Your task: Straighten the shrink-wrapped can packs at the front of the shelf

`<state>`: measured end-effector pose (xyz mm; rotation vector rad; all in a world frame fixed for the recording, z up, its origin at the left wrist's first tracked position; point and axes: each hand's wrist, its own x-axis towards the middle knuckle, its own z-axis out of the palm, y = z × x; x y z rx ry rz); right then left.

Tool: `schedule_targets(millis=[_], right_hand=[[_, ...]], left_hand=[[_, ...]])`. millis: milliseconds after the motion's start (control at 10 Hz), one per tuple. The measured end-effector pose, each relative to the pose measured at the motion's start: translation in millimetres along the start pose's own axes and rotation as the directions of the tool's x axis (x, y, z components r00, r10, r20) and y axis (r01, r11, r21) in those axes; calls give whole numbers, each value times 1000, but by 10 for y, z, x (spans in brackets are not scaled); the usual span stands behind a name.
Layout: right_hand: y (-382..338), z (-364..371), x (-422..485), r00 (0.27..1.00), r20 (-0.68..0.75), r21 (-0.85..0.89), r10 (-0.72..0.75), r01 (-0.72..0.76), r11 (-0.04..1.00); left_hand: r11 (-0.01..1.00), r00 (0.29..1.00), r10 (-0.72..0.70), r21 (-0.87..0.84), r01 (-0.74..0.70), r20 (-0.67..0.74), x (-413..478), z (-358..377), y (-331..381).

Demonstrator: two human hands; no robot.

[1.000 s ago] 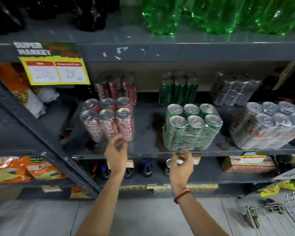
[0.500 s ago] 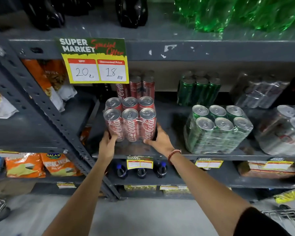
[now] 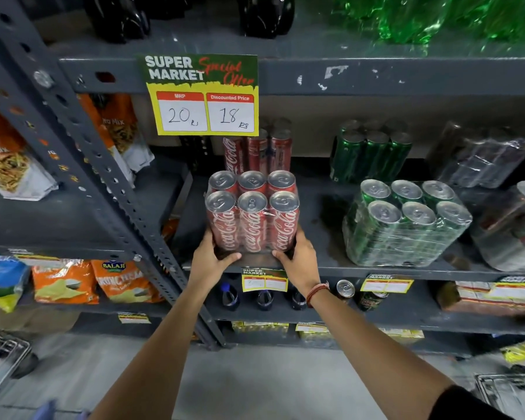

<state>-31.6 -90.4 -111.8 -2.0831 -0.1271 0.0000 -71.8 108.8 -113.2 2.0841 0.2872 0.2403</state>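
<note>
Left hand (image 3: 208, 259) and right hand (image 3: 297, 260) clamping fingers around red can pack (image 3: 252, 219), sitting upright at shelf (image 3: 361, 269) front edge

Dark grey steel shelving (image 3: 406, 75) with a perforated upright (image 3: 82, 140) stands on a pale grey floor (image 3: 255, 383)

The shelf-edge sign (image 3: 201, 95) reads "SUPER MARKET Special Offer", MRP 20, Discounted Price 18. Red can pack (image 3: 252, 221): Coca-Cola. Orange crisp bag (image 3: 125, 281): "BALAJI".

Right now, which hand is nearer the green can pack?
Right. The right hand grips the red can pack's right lower corner, the side facing the green can pack; the left hand holds the far corner.
</note>
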Motion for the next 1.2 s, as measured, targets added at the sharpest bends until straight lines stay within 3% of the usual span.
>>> schedule_targets(millis=[400,800,1000,1200], right_hand=[[34,9,-340,1000,-24,46,-1,2,999],[-60,-33,-260,995,66,-23,71,-69,997],[-120,-165,-281,994,94,-64,47,-41,997],[-374,-563,-262,986,166,-313,-24,75,947]], left_hand=[[997,997,9,73,-3,-83,-245,7,46],[994,993,-24,104,37,-118,-265,22,156],[989,991,-115,87,122,-73,-287,19,282],[872,940,-340,381,306,24,-296,-63,634]])
